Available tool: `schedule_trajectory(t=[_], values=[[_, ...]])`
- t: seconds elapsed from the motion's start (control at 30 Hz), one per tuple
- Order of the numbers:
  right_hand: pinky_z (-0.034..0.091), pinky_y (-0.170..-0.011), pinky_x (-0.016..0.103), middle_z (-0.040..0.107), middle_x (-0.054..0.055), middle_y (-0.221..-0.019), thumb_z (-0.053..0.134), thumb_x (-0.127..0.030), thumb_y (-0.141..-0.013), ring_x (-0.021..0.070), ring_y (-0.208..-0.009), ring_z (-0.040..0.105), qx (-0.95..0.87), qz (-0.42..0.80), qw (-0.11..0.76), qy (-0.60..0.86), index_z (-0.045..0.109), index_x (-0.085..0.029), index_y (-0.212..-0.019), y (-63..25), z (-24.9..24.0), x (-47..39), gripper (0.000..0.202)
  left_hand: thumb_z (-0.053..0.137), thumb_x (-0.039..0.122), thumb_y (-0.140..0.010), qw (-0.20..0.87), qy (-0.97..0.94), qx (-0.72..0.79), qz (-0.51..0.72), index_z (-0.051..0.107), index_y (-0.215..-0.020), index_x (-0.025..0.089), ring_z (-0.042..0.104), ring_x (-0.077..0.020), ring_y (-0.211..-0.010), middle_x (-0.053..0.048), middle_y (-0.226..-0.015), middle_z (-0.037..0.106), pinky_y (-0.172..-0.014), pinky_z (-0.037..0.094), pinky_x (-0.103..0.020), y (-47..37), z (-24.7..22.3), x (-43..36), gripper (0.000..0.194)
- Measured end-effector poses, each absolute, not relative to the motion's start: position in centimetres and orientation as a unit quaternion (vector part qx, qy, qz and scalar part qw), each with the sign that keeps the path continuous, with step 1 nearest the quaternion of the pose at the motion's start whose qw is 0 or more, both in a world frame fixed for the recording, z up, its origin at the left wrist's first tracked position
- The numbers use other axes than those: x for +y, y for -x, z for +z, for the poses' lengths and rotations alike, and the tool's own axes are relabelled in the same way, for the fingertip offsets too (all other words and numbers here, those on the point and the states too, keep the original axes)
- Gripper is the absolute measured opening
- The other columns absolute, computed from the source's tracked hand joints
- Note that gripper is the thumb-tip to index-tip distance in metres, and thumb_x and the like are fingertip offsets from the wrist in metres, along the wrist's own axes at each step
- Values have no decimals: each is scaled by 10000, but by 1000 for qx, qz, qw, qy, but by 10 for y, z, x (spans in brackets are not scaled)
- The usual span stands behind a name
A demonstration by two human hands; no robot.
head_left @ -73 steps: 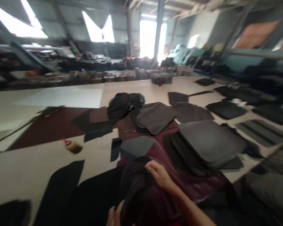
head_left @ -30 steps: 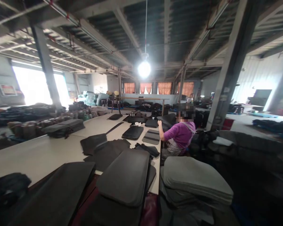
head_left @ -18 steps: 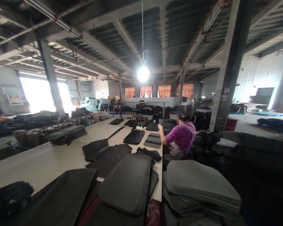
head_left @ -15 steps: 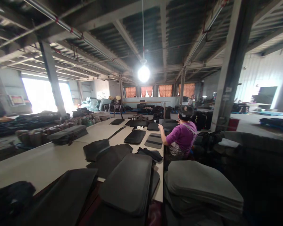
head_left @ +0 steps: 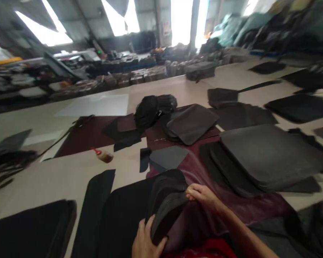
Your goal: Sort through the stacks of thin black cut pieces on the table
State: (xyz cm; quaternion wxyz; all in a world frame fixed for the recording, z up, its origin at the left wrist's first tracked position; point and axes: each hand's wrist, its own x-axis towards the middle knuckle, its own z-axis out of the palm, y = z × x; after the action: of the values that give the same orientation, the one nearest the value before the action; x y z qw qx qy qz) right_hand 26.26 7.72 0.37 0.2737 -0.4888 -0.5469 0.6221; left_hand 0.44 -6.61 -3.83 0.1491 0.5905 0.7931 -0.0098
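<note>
A bent bundle of dark, leather-like panels (head_left: 170, 206) stands between my two hands, low in the middle of the view. My left hand (head_left: 145, 240) is closed around its near end, with the thumb on one side and fingers on the other. At the far right corner, my right hand (head_left: 201, 196) pinches the bundle between thumb and fingers. Beneath and left of it lies a flat black panel (head_left: 123, 211). A maroon sheet (head_left: 255, 208) spreads out under and to the right. Just beyond the bundle is a grey cut piece (head_left: 169, 157).
To the right lies a stack of large dark panels (head_left: 271, 154). A bottle with a red tip (head_left: 104, 156) rests on its side on the pale table (head_left: 140, 89). Another black stack (head_left: 29, 229) is at the lower left. A dark bunched item (head_left: 148, 111) sits farther back.
The view has swung left and down, from the hall and a co-worker in purple to the near table. Both my hands and the bent bundle are now in sight.
</note>
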Motion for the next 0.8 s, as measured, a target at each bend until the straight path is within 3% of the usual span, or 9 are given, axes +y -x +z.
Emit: schedule_trajectory(t=[0.13, 0.27, 0.43, 0.57, 0.8], values=[[466, -702, 296, 684, 42, -757, 578, -477, -873, 168, -724, 616, -561, 634, 236, 477, 655, -170, -752, -264, -11, 104, 339, 757, 302, -736, 192, -614, 763, 59, 532, -1369, 221, 575, -299, -1251, -126, -1375, 526, -1061, 490, -399, 2, -46, -78, 677], [446, -723, 306, 669, 39, -771, 581, -538, -876, 178, -751, 591, -606, 633, 186, 444, 665, -166, -751, -258, -7, 124, 401, 780, 305, -717, 219, -597, 770, 51, 529, -1374, 254, 557, -324, -1268, -129, -1409, 495, -1057, 487, -443, -1, -49, -75, 705], [480, -820, 338, 727, 87, -999, 620, -579, -863, 221, -922, 641, -608, 700, 104, 360, 699, -174, -1003, -248, -8, 135, 436, 797, 323, -711, 222, -599, 768, 53, 541, -1367, 268, 548, -348, -1271, -138, -1396, 499, -1047, 493, -480, 0, -52, -79, 706], [498, -878, 346, 731, 118, -1125, 665, -565, -847, 239, -1031, 663, -572, 746, 87, 329, 665, -176, -1114, -249, -16, 140, 471, 800, 341, -704, 212, -611, 760, 69, 538, -1368, 263, 570, -343, -1237, -142, -1366, 517, -1026, 511, -478, 0, -53, -80, 718], [521, -865, 324, 750, 105, -1089, 613, -534, -903, 226, -993, 686, -648, 706, 57, 279, 670, -183, -1188, -252, -12, 150, 456, 819, 346, -677, 212, -601, 768, 60, 557, -1358, 259, 590, -343, -1221, -153, -1385, 519, -1015, 523, -469, -2, -50, -80, 735]])
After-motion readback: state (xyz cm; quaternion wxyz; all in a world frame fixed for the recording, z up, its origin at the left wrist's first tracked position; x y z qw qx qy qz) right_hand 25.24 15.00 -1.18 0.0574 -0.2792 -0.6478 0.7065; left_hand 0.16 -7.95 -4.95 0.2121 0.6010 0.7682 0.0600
